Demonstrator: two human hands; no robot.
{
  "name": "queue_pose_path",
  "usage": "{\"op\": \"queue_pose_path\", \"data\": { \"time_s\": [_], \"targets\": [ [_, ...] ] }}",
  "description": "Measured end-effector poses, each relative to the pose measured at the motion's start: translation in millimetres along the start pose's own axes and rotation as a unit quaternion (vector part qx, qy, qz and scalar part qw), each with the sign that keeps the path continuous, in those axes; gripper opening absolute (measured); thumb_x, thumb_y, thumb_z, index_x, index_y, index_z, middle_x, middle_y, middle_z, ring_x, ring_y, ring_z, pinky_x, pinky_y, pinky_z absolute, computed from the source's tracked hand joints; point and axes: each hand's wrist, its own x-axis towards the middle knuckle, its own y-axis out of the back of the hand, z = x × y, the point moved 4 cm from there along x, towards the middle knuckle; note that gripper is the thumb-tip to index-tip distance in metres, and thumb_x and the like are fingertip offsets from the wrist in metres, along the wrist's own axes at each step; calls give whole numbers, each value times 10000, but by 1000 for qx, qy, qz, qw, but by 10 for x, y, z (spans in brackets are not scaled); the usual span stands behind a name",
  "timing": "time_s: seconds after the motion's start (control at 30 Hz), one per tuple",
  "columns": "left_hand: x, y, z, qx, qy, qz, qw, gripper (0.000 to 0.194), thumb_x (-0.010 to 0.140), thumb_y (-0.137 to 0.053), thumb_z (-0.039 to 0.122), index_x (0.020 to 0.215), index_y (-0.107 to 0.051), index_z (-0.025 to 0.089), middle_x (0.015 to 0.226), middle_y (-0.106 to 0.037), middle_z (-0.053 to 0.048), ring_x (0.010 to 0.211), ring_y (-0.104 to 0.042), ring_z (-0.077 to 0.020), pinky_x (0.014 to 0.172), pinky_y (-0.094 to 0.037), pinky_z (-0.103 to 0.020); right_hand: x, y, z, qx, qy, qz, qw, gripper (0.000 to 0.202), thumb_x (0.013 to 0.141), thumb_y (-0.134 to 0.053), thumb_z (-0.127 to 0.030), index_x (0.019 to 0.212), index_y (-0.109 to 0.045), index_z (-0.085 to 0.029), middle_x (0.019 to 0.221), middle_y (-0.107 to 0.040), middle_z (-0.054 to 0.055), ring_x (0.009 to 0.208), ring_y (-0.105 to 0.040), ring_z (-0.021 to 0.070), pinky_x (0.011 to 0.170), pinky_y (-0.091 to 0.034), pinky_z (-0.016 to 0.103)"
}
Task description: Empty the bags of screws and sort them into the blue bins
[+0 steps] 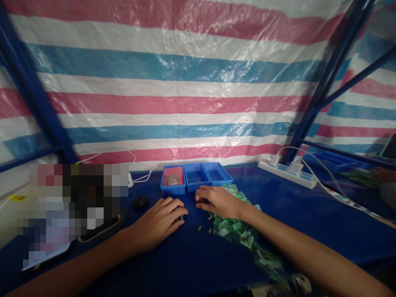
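My left hand (162, 216) is low over the blue table, its thumb and fingers closed on a small metal piece (182, 218) that only partly shows. Just in front of the blue bins is my right hand (218, 201), fingers curled and thumb drawn in; anything between its fingertips is hidden. A few small metal pieces (199, 228) lie loose on the table between the hands. Green-tinted clear plastic bags (238, 231) holding metal parts spread under and beside my right wrist.
Behind the hands stand a blue bin (173, 191) holding a pink bag and two more blue bins (196, 188). A round black object (140, 201) lies left. A white power strip (287, 175) with cables sits at back right. Blurred items and a phone-like device (46, 258) occupy the left.
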Motion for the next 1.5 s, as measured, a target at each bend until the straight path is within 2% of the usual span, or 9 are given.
{"op": "queue_pose_path", "data": {
  "time_s": [0.23, 0.53, 0.63, 0.77, 1.1, 1.17, 1.33, 1.43, 1.5],
  "targets": [
    [-2, -36, -30, 3, -6, 4, 1000, 218, 1097, -546, 272, 1294, -635, 244, 1301, -658, -42, 1148, -584, -250, 999, -432, -393, -3, 59, -84, 8, 14, 25, 1000, 86, 1030, -624, -243, 1106, -610, -208, 1075, -666, 58, 850, -654, 194, 714, -422, 295],
    [7, -52, -45, 6, -8, 5, 1000, 212, 1098, -544, 281, 1285, -638, 247, 1293, -656, -41, 1123, -584, -249, 976, -435, -386, 31, 93, -98, 173, 0, 95, 980, 104, 1032, -662, -305, 1068, -633, -211, 922, -669, 8, 702, -578, 141, 644, -420, 267],
    [5, -54, -47, 8, -13, 6, 1000, 215, 1100, -540, 279, 1292, -632, 249, 1305, -652, -43, 1141, -583, -250, 984, -428, -390, 63, 76, -72, 299, -13, 117, 947, 172, 1042, -643, -363, 1121, -679, -214, 949, -688, 21, 705, -565, 135, 627, -427, 262],
    [-2, -55, -47, 2, -10, 1, 1000, 218, 1103, -536, 281, 1299, -628, 256, 1299, -653, -40, 1142, -584, -247, 981, -428, -387, 100, 40, -1, 460, -58, 108, 879, 298, 1037, -622, -474, 1111, -729, -206, 877, -697, 18, 542, -441, 94, 470, -315, 229],
    [-12, -64, -52, -7, -4, -3, 1000, 225, 1104, -536, 290, 1308, -625, 259, 1313, -651, -37, 1171, -578, -251, 1010, -421, -402, 103, 40, 95, 546, -139, 153, 812, 356, 960, -705, -540, 1058, -718, -198, 835, -640, -9, 495, -400, 61, 435, -310, 199],
    [-12, -59, -48, -6, -6, 2, 1000, 230, 1105, -536, 296, 1312, -629, 260, 1309, -653, -36, 1174, -579, -250, 1010, -425, -398, 99, 51, 90, 547, -137, 164, 809, 360, 942, -726, -539, 1067, -716, -202, 849, -622, -16, 497, -394, 56, 436, -315, 200],
    [-1, -59, -47, -1, -7, 3, 1000, 238, 1114, -514, 304, 1313, -632, 249, 1314, -652, -42, 1168, -579, -247, 1009, -429, -399, 86, 76, 94, 518, -135, 184, 824, 366, 913, -766, -527, 1060, -683, -202, 700, -498, -71, 477, -401, 67, 441, -307, 210],
    [-3, -61, -49, -2, -8, 1, 1000, 240, 1116, -507, 313, 1310, -632, 246, 1309, -653, -45, 1163, -577, -245, 1006, -431, -396, 94, 80, 100, 509, -131, 197, 828, 375, 929, -737, -557, 1007, -632, -205, 741, -526, -60, 474, -381, 70, 435, -285, 225],
    [-10, -58, -48, -4, -8, 1, 1000, 241, 1118, -502, 308, 1313, -630, 247, 1317, -648, -46, 1163, -576, -245, 1005, -432, -397, 92, 109, 92, 474, -114, 222, 845, 381, 929, -737, -564, 947, -614, -204, 774, -542, -43, 532, -422, 89, 481, -334, 239]
  ]
}}
